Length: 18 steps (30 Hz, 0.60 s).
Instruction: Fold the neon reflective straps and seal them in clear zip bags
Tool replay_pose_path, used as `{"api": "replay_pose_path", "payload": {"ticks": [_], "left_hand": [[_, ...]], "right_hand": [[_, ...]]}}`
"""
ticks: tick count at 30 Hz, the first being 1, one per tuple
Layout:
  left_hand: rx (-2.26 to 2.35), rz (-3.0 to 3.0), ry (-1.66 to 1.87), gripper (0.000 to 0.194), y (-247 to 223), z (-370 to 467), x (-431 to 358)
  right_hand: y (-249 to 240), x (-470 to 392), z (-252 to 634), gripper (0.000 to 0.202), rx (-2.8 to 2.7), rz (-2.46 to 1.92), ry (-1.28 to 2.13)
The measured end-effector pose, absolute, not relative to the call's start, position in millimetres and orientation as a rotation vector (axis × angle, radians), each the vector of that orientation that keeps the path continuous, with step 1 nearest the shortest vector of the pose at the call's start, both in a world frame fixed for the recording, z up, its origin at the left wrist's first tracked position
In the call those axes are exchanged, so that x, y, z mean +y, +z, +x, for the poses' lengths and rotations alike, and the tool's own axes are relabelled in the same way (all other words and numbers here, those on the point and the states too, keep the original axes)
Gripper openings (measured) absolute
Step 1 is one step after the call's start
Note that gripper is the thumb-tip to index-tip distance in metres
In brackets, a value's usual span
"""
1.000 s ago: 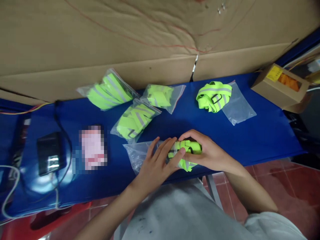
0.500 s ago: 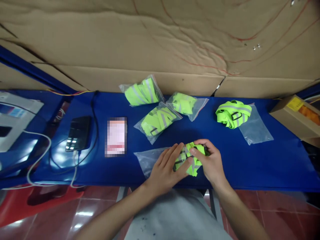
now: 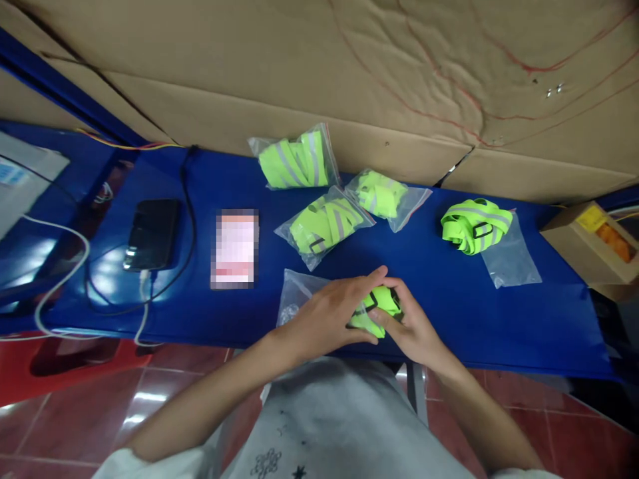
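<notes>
A bundle of neon yellow-green reflective strap (image 3: 370, 320) with a black buckle is held between both hands near the front of the table. My left hand (image 3: 327, 309) curves over its left side, the fingers reaching across the top. From the right, my right hand (image 3: 412, 329) grips it with thumb in front and fingers behind. A clear plastic bag (image 3: 294, 293) lies flat beneath my left hand; whether the bundle is partly inside it is hidden. To the right, a loose reflective strap bundle (image 3: 474, 226) rests against another clear bag (image 3: 516, 256).
Three bagged strap bundles, including one at the back (image 3: 294, 163), lie beyond my hands. Left are a blurred-out pink-and-white item (image 3: 234, 249) and a black phone (image 3: 152, 233) with cables. An open cardboard box (image 3: 574, 229) stands right on the blue table (image 3: 529, 326); cardboard walls the back.
My left hand has slid further over the strap bundle, its fingers now meeting the right hand's. The bundle looks more compact and more covered. The whole view has shifted and tilted slightly.
</notes>
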<state>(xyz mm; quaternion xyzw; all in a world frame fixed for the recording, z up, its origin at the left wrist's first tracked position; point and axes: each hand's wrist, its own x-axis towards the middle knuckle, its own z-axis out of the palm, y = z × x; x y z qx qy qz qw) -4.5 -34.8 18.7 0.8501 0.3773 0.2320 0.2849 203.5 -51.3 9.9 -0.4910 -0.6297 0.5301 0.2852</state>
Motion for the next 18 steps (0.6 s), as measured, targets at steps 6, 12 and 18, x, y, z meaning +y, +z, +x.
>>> {"api": "replay_pose_path", "payload": {"ticks": [6,12,18], "left_hand": [[1.143,2.752,0.514,0.093,14.8,12.7,-34.2],[1.224,2.596,0.723,0.067,17.4,8.6,-30.5],[1.089,2.546,0.624,0.081,38.9,13.0,-37.5]], "right_hand": [[-15.2,-60.3,175.6,0.038,-1.427,-1.348,1.236],[8.0,-60.8,192.4,0.052,-1.984,-1.277,1.226],[-0.9,-50.0,205.7,0.043,-2.058,-1.038,1.202]]}}
